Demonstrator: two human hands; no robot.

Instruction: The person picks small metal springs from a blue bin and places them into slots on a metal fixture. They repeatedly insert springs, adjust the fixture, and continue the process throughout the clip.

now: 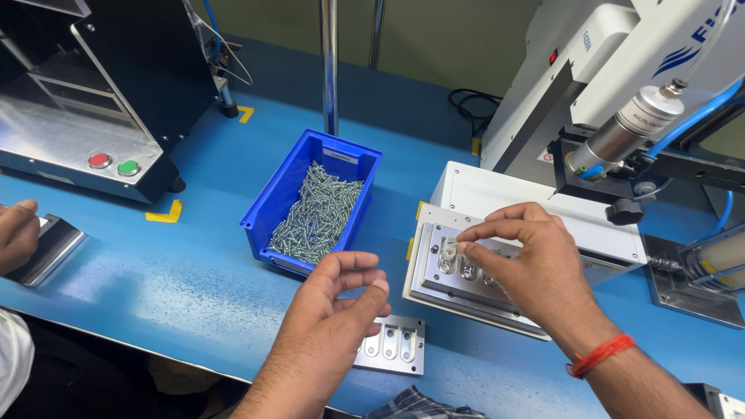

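Right hand (535,260) pinches a small white part (450,247) at the fixture (466,271); left hand (341,299) hovers, fingers loosely apart, beside the screw bin (310,198). Risk: a tilted part may jam in its pocket.

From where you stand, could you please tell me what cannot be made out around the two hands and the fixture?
Head view only:
- The small white part at the right hand: too small to identify, partly covered by fingertips.
- The left hand: palm turned away, so any contents are hidden.
- Fixture plate pockets: the right ones sit under the right hand.
- Small slotted plate: its left edge is behind the left hand.
- Another person's hand: cut off by the left edge.
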